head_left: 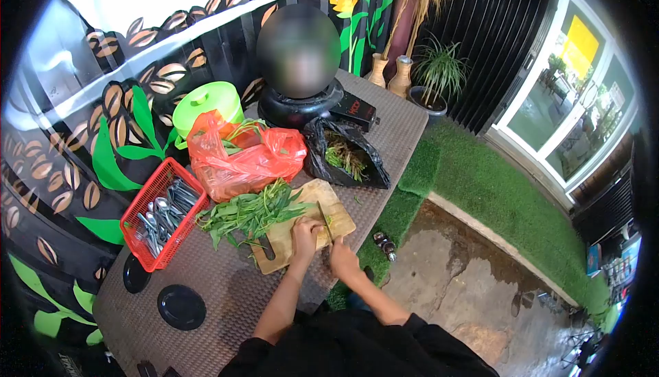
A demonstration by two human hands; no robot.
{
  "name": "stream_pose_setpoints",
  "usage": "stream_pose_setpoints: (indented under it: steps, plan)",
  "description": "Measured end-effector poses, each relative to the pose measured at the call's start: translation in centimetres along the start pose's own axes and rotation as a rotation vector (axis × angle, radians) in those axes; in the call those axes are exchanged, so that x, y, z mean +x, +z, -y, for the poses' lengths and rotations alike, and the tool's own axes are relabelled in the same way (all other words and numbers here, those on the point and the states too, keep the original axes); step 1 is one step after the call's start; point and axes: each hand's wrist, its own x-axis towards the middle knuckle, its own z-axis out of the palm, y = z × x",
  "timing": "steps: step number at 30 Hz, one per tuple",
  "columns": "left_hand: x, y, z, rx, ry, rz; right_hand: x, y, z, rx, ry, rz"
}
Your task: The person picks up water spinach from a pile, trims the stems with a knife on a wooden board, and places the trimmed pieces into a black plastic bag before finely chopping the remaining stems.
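A wooden cutting board (336, 202) lies near the table's right edge, with a handle slot at its lower left. My right hand (343, 260) is closed around the handle of a knife (325, 219), whose blade points away from me over the board. Just left of the blade, my left hand (305, 237) rests on the board with its fingers curled; what they hold, if anything, is hidden. Small green bits lie by the blade. A heap of long leafy greens (250, 211) covers the board's left side and spills onto the table.
Behind the board stand a red plastic bag (244, 164) and a black bag (371, 164) with stems. A red basket (163, 257) of cutlery, black plates (181, 307), a lime-green lidded pot (206, 106) and a black stove-like appliance (302, 110) share the woven-top table (254, 294).
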Motion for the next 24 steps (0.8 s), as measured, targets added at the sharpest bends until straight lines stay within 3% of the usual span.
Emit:
stream_pose_setpoints:
  steps: [1, 8, 11, 15, 19, 23, 24]
  plan:
    - [-0.1, -0.1, 0.0, 0.004, -0.019, 0.002, -0.4, 0.1, 0.5, 0.024, 0.094, 0.019]
    - [0.2, 0.0, 0.3, -0.034, -0.094, 0.017, 1.1, -0.4, -0.9, 0.067, -0.053, -0.009]
    - [0.4, 0.0, 0.6, 0.005, -0.037, 0.002, -0.4, 0.1, 0.4, 0.038, 0.100, 0.042]
    - [0.0, -0.3, -0.2, -0.122, -0.153, 0.032, 1.9, -0.1, -0.1, 0.063, 0.015, 0.023]
    - [0.1, -0.4, -0.2, -0.010, -0.095, 0.015, 0.8, -0.8, -0.1, 0.083, -0.014, 0.011]
    - [0.2, -0.5, -0.2, -0.016, -0.042, 0.007, 1.3, 0.1, 1.1, 0.109, 0.102, 0.065]
    - [0.0, -0.5, -0.3, -0.017, -0.046, 0.007, 2.1, 0.0, 0.7, 0.119, 0.028, 0.020]
